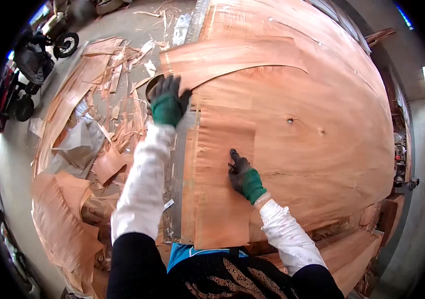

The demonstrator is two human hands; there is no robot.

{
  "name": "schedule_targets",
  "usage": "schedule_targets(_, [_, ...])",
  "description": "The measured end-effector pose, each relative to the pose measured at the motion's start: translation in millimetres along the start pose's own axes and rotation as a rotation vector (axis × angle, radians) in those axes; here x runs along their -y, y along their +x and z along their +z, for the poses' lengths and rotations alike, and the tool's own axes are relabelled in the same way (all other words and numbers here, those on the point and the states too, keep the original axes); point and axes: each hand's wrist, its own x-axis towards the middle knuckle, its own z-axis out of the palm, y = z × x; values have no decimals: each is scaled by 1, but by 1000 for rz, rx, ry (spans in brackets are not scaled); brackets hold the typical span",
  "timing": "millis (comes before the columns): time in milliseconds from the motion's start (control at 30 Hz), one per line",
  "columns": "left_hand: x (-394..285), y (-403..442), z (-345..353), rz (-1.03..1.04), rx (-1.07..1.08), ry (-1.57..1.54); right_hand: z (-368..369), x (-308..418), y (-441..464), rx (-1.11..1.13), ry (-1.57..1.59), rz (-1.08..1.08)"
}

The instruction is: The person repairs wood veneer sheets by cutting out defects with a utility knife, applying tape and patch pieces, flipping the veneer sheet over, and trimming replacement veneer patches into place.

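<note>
My left hand (pixel 167 101), in a dark glove with a green cuff, is at the left edge of the stack. Its fingers are stretched out and the thumb stands apart, beside a curved veneer strip (pixel 232 57). A dark curved rim (pixel 151 88) shows partly behind this hand; I cannot tell what it belongs to. My right hand (pixel 245 177), gloved alike, rests on a narrow veneer piece (pixel 225 199), index finger extended and the others partly bent. Under both pieces lies a large wood veneer sheet (pixel 322 164) with knots and a long crack.
Broken veneer scraps (pixel 115 119) and a crumpled plastic sheet (pixel 78 142) cover the floor on the left. A motorbike (pixel 35 65) stands beyond them. More veneer sheets (pixel 352 254) lie low at the right. A grey strip (pixel 175 199) borders the stack's left edge.
</note>
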Motion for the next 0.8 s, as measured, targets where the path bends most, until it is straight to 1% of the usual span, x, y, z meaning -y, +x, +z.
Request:
schedule_targets(33, [-7,-31,-2,55,15,-3,-5,1,0,21,34,-17])
schedule_targets(67, [-35,-58,-22,-11,67,-16,16,-26,14,44,261,-38])
schedule_targets(100, [-52,-83,-33,28,79,-91,57,-71,39,67,487,-58])
schedule_targets(167, [-91,-117,-60,71,225,-73,6,-37,26,-92,109,-294])
schedule_targets(200, [-101,-138,-53,110,204,-79,-23,-16,18,-204,-81,-387])
schedule_targets(267, [-116,-163,-51,148,309,-155,-55,3,33,-348,142,-319])
schedule_targets(333, [-118,-176,-45,118,356,-147,-73,10,68,-308,34,-246])
schedule_targets(367, [-117,-180,-42,102,378,-142,-71,9,86,-336,-69,-222])
schedule_targets(433, [-115,-184,-39,121,339,-146,-56,2,116,-386,-277,-172])
schedule_targets(533, [-114,-185,-36,128,313,-147,-76,20,110,-135,-275,-23])
schedule_targets(567, [-115,-186,-36,125,309,-149,-86,27,99,-109,-314,-75])
schedule_targets(667, [-113,-187,-37,114,317,-162,-95,24,75,-176,-263,-191])
schedule_targets(700, [-113,-186,-39,113,321,-164,-96,16,71,-183,-200,-279])
schedule_targets(800, [-113,-185,-44,102,330,-167,-111,0,49,69,74,-385])
